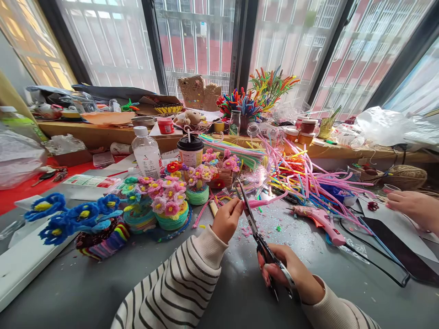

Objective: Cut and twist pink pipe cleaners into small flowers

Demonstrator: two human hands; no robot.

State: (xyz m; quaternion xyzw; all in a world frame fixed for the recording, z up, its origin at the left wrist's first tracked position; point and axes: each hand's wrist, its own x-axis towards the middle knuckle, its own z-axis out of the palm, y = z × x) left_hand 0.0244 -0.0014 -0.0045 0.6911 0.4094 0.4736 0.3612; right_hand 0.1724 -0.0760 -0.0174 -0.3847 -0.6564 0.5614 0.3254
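Note:
Pinched in the fingertips of my left hand (228,220) is a pink pipe cleaner (270,200), whose free end points to the right. My right hand (291,272) grips a pair of scissors (253,224) by the handles, blades pointing up and away. The blades lie right beside my left fingertips and cross the pink pipe cleaner; whether they touch it I cannot tell. A dark pointed piece sticks out below my right hand, its kind unclear. Pink fluff bits and glitter lie on the grey table (236,292) under the blades.
Pipe-cleaner flower pots, pink (171,201) and blue (78,217), stand on the left near a bottle (147,153) and a lidded cup (190,151). To the right lie loose pipe cleaners (308,169), a pink glue gun (318,220) with its cord, and a phone (399,246). Another person's hand (416,210) reaches in.

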